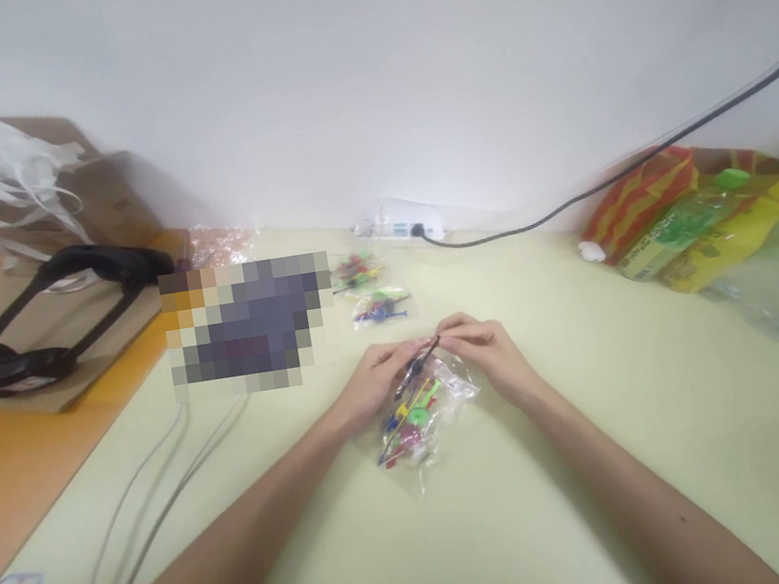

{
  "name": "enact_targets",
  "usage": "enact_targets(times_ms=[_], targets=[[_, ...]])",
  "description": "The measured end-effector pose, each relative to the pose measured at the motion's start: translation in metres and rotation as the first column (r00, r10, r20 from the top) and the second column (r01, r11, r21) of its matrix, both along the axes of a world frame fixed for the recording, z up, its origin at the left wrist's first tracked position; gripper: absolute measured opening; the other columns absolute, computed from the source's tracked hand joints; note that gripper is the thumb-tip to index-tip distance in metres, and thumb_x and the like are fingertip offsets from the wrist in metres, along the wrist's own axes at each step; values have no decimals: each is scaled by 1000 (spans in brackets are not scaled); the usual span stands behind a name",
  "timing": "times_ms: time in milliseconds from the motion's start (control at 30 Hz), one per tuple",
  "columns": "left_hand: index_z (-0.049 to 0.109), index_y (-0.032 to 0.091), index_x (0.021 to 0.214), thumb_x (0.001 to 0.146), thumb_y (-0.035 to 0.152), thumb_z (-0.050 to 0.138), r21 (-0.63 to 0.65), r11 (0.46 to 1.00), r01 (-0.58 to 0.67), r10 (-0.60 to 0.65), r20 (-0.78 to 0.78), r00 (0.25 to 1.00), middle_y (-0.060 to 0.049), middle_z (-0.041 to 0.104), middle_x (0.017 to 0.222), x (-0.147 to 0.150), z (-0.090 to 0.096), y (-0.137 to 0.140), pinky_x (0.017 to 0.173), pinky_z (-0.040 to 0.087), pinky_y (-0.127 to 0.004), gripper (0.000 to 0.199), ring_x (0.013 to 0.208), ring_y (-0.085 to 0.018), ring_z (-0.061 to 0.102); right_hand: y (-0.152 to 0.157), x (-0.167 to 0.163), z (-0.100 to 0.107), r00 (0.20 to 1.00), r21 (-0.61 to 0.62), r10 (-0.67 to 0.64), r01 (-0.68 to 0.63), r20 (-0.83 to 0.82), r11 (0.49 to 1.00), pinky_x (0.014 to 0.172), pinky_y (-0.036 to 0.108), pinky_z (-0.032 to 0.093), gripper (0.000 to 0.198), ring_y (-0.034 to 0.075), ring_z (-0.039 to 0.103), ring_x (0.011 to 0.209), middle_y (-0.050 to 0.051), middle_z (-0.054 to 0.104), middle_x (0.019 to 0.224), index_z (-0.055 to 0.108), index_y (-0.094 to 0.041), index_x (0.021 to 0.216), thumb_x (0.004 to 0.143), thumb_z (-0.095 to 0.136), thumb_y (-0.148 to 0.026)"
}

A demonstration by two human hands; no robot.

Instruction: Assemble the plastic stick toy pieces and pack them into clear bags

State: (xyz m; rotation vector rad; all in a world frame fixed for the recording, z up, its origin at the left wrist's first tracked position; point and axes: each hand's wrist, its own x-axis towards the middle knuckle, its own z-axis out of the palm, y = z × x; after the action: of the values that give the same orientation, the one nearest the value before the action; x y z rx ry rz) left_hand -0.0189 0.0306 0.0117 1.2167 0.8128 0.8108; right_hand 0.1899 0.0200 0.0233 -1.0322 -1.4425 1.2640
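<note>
Both hands meet over a clear plastic bag (413, 425) of small coloured plastic parts in green, yellow, blue and red. My left hand (374, 382) is closed, its fingertips at a thin dark piece (425, 356) that slants across the top of the bag. My right hand (482, 348) pinches the upper end of that piece. Whether the dark piece lies inside the bag or above it is hard to make out. Just beyond the hands lie two more clear bags of coloured parts, a nearer bag (381, 307) and a farther bag (357, 269).
Left of the hands is a blurred-out dark device (254, 322) with pale cables (130, 516). A black frame (57, 317) lies on cardboard farther left. A white power strip (394, 223) with a black cable sits by the wall. Colourful packaging (701, 221) stands at right.
</note>
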Motion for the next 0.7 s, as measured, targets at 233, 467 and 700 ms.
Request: enact_targets(times_ms=[233,467,700], targets=[[79,13,110,91,56,67,-9,1000,2,-2,14,1000,-11,77,107,-1,-2,1,82,52,-32,49,97,-25,68,-5,-7,-4,993,60,55,-61,101,996,102,40,44,20,25,59,112,8,65,111,84,-33,100,87,76,-46],[78,14,117,93,56,64,-35,997,70,-69,19,997,-11,77,110,0,1,-1,80,51,-31,50,93,-24,69,-7,-11,3,961,-30,235,-233,147,972,106,43,43,18,26,59,116,8,64,118,85,-31,91,85,78,-47],[80,14,112,96,55,59,67,991,113,-108,-80,991,-10,77,108,-1,7,-2,84,50,-32,48,96,-24,68,-9,-9,9,962,-105,270,-264,44,959,103,41,46,18,24,61,112,7,64,116,84,-28,91,85,78,-44]])
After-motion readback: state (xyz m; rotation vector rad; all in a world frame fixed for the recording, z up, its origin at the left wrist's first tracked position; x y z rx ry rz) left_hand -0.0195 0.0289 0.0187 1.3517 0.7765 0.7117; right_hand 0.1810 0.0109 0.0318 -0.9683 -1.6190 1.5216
